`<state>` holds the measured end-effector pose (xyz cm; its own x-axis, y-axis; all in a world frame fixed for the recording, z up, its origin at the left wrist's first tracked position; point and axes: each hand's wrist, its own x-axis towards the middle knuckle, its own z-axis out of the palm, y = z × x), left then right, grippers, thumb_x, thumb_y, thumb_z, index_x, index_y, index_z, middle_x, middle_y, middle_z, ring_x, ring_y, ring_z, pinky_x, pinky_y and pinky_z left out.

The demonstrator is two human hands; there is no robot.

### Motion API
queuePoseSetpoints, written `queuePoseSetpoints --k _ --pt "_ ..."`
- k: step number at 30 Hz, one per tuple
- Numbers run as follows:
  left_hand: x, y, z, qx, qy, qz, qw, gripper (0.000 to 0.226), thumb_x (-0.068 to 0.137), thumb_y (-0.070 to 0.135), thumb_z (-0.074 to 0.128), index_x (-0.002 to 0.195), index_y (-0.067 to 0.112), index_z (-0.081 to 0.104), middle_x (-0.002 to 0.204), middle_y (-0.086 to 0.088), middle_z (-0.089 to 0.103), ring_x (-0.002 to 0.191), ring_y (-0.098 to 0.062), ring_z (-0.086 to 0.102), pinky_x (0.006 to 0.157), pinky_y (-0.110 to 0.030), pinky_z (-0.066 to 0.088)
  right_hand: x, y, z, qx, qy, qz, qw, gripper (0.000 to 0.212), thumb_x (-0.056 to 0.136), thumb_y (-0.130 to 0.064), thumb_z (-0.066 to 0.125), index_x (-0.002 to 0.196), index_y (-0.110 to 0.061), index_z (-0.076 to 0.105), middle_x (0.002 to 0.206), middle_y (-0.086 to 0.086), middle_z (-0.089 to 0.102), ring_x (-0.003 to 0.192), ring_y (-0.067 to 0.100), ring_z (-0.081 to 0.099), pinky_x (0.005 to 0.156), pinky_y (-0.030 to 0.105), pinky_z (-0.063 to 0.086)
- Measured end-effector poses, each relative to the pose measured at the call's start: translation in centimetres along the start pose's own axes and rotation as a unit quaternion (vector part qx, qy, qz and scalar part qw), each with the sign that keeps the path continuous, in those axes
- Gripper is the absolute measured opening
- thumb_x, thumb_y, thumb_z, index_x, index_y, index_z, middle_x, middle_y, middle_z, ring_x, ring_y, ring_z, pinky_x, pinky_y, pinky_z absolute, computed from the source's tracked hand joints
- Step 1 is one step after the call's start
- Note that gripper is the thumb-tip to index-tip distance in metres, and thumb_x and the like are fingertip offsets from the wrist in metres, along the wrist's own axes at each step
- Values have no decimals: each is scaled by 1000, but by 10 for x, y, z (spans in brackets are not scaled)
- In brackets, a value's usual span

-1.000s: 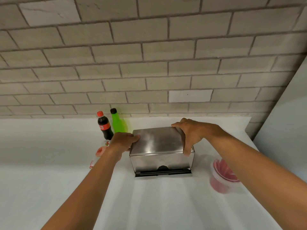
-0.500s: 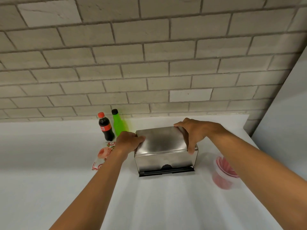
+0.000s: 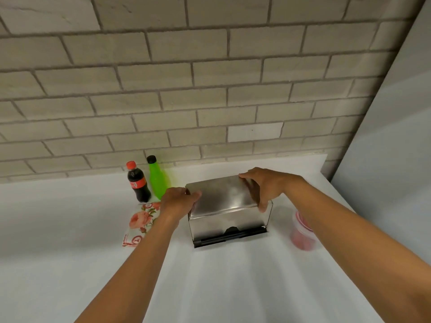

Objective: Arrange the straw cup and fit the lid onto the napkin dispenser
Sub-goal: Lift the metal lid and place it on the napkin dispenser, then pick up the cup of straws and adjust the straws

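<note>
A stainless steel napkin dispenser (image 3: 227, 226) stands on the white counter (image 3: 70, 264), its dark slot facing me. Its steel lid (image 3: 220, 195) lies on top, slightly tilted. My left hand (image 3: 178, 200) grips the lid's left edge. My right hand (image 3: 263, 185) holds the lid's right edge, fingers curled down over the side. To the right of the dispenser stands a clear plastic cup (image 3: 302, 234) with red straws inside, partly hidden behind my right forearm.
A dark cola bottle (image 3: 138, 183) with a red cap and a green bottle (image 3: 157, 179) stand by the brick wall. A floral napkin pack (image 3: 141, 221) lies left of the dispenser. A grey panel (image 3: 394, 136) bounds the right side.
Both hands stay on the lid. The lid has shifted slightly on the dispenser, and more of the floral napkin pack shows beside my left wrist.
</note>
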<state>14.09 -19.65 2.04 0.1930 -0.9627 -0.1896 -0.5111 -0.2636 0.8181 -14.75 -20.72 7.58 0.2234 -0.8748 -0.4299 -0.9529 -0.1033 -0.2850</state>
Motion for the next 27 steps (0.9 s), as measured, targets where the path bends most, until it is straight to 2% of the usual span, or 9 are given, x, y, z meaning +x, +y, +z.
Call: queuePoseSetpoints --k 3,5,7,9,11,17,20,23,27 --pt "0 -3 0 22 7 11 1000 49 79 45 76 43 17 59 42 7 61 51 -13 62 53 -27 43 -12 2 11 21 44 8 999 101 50 -13 100 139 -4 52 118 8 68 109 26 66 85 35 57" --pt "-2 -3 1 37 8 36 999 44 81 49 72 50 18 60 45 6 62 66 -19 68 59 -29 48 -23 1 17 35 62 20 997 103 54 -21 101 143 -7 50 129 10 62 119 30 62 93 40 55" --pt "-6 -3 3 46 13 67 997 31 83 51 72 78 21 71 73 4 72 94 -21 68 78 -34 55 -37 1 20 39 66 35 996 116 59 -31 100 157 -19 38 149 8 45 135 31 48 106 40 48" --pt "-11 1 6 64 22 88 994 59 85 53 72 129 15 67 120 -9 69 123 -27 58 101 -41 51 -52 6 24 55 85 41 994 124 64 -36 99 163 -26 26 161 5 32 146 28 36 113 34 37" --pt "-19 10 8 69 34 115 990 72 86 55 71 146 19 56 142 -13 55 136 -32 48 111 -41 43 -70 15 27 78 122 48 988 122 66 -39 97 164 -28 25 166 1 27 150 23 29 115 29 30" --pt "-58 52 32 40 5 244 969 70 84 45 76 148 29 52 144 -2 49 136 -22 47 114 -41 40 -118 46 42 149 214 112 959 112 67 -57 92 160 -32 34 164 -4 32 149 20 33 118 33 33" --pt "-77 64 53 21 -52 305 951 75 81 40 80 149 31 50 144 2 46 131 -16 52 106 -35 46 -139 68 52 161 241 131 948 103 71 -52 88 159 -32 37 164 -1 34 148 21 35 116 32 35" --pt "-96 69 79 2 -95 352 931 80 76 38 86 148 32 51 142 5 46 126 -12 53 100 -28 45 -157 91 65 191 258 155 934 92 80 -45 85 158 -31 38 163 1 35 143 22 43 101 23 39" --pt "-116 69 118 -1 -154 379 912 90 73 32 91 151 30 47 143 1 45 124 -15 53 104 -36 51 -175 113 88 256 270 182 910 101 75 -49 91 158 -29 37 162 -1 38 145 22 42 103 25 39"
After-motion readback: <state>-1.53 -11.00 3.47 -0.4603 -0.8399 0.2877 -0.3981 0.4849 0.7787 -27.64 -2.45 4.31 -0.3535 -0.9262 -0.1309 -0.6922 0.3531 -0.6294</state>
